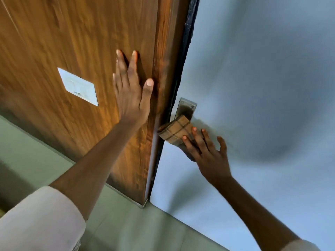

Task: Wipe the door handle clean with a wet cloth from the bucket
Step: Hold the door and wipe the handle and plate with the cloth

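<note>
A brown checked cloth (175, 130) is wrapped over the lever of the door handle, whose metal backplate (185, 106) shows just above it on the pale blue door (262, 87). My right hand (208, 153) holds the cloth from below, fingers spread along it. The lever itself is hidden under the cloth. My left hand (131, 91) lies flat and open against the brown wooden panel (72, 42), beside the door's edge. No bucket is in view.
A white switch plate (78, 86) is set in the wooden panel to the left of my left hand. Greenish floor tiles (126, 223) run along the bottom. A dark seal strip (186, 42) separates the wood from the blue door.
</note>
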